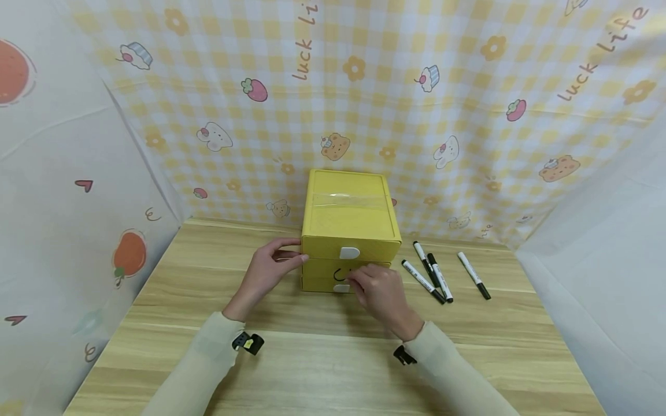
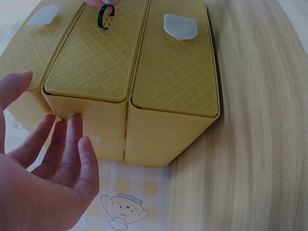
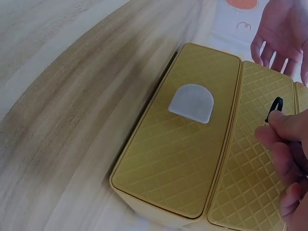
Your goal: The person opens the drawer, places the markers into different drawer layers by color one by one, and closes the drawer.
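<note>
A yellow box with three stacked drawers (image 1: 348, 222) stands against the back cloth. White tabs show on the top drawer (image 1: 350, 252) and the bottom drawer (image 3: 192, 103). My right hand (image 1: 384, 293) pinches a thin black curved band (image 2: 101, 18) between thumb and fingertips, in front of the middle drawer (image 2: 91, 62). Small holes show in the band; part of it is hidden by the fingers. At the box's left side is my left hand (image 1: 264, 274), its fingers loosely extended. The fingertips (image 2: 74, 120) rest against that side wall, with the thumb near the top drawer's front.
Several black-and-white marker pens (image 1: 421, 281) lie right of the box, and another marker (image 1: 474, 275) lies apart farther right. Wood-grain table (image 1: 322, 364) extends in front. A checked cloth (image 1: 364, 115) hangs close behind the box.
</note>
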